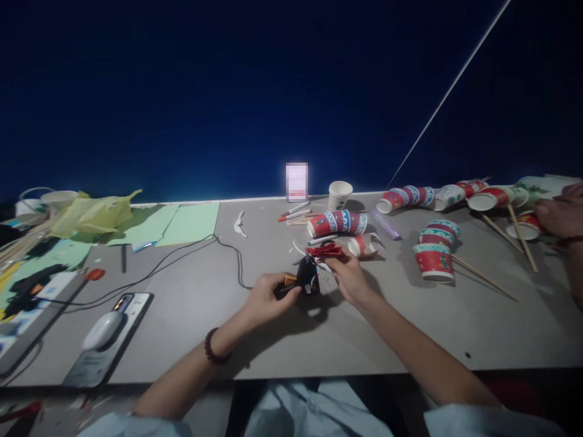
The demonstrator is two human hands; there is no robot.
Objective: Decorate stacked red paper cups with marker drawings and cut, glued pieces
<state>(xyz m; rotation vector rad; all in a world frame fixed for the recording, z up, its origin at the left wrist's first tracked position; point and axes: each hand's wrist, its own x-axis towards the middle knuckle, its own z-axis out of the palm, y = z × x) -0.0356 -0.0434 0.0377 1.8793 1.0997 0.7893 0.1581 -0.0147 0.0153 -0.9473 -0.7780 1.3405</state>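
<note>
My left hand (272, 295) is closed round a black glue gun (308, 274) with an orange trigger and a cord. Fingers of my right hand (350, 277) pinch a red piece of paper (324, 250) just behind the glue gun. Whether paper and nozzle touch, I cannot tell. A torn red-and-white paper cup piece (363, 244) lies beside my right fingers. Behind it a row of joined patterned paper cups (337, 223) rests on its side. White scraps are scattered around the gun.
To the left are a power strip (43, 315), a phone (107, 340) with a white case on it, green paper (189, 223) and a yellow bag (93, 213). On the right lie more cups (435, 261) with sticks, near another person's hand (562, 209). A white cup (340, 195) stands behind.
</note>
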